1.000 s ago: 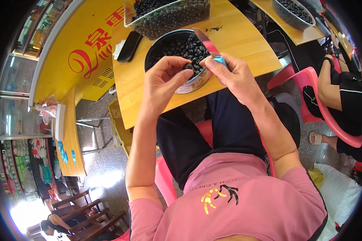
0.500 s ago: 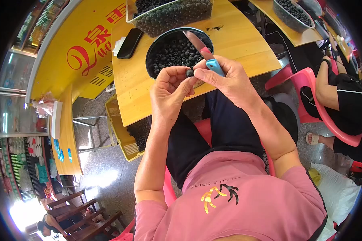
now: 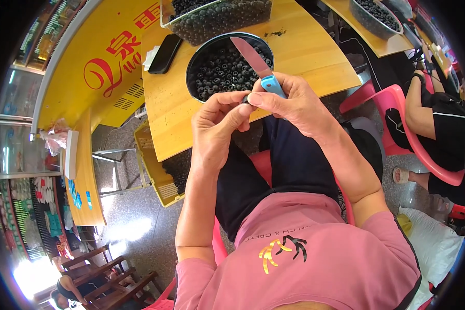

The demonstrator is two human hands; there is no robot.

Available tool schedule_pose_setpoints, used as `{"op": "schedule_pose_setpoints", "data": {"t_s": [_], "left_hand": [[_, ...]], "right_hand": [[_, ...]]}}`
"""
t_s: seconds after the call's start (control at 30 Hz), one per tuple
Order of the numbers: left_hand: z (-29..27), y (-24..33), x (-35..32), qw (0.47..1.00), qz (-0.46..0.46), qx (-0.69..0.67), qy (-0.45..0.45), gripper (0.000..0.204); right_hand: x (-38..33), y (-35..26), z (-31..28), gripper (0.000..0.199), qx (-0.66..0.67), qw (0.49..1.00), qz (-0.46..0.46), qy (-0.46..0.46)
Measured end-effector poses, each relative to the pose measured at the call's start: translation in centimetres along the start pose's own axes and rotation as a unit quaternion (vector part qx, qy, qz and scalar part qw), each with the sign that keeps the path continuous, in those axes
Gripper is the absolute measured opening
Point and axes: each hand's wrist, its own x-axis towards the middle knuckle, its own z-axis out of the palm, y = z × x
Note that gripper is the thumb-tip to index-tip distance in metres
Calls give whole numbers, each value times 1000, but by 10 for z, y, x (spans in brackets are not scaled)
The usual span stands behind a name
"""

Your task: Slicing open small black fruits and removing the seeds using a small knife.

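Note:
Between the fingertips of my left hand [image 3: 219, 116] is a small black round piece [image 3: 246, 99], like a dark nut or berry, mostly covered by the fingers. My right hand [image 3: 289, 101] grips a knife [image 3: 253, 58] by its light blue handle. Its blade points up and to the left, over a dark-rimmed bowl [image 3: 191, 77]. My right thumb and fingertips also meet the black piece. In the bowl lie many similar black pieces [image 3: 219, 64], some showing a pale ring. Both hands are just in front of the bowl, over the near edge of the wooden table [image 3: 310, 57].
A clear plastic tub [image 3: 222, 23] of black pieces stands behind the bowl. A phone [image 3: 165, 54] lies at the bowl's left. Below the table's left side is a yellow crate [image 3: 150, 160]. Another person sits on a pink chair [image 3: 418, 139] at the right.
The knife blade has turned, so more of its flat side shows. My left fingers have shifted and cover more of the black piece. Both hands stay nearly in the same place.

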Motion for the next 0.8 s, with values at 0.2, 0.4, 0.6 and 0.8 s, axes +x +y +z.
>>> {"op": "schedule_pose_setpoints", "data": {"t_s": [0.2,0.4,0.6,0.8], "left_hand": [[3,-2,-2,998,-22,-65,1,20],[9,0,-5,998,-15,53,30,21],[10,-1,-5,998,7,60,29,20],[5,-7,-2,999,34,2,34,18]], "right_hand": [[0,3,-2,16,2,1000,9,3],[2,10,-7,17,-11,1000,-5,6],[2,14,-8,19,-10,1000,-12,4],[-5,20,-7,19,-276,936,-203,84]]}}
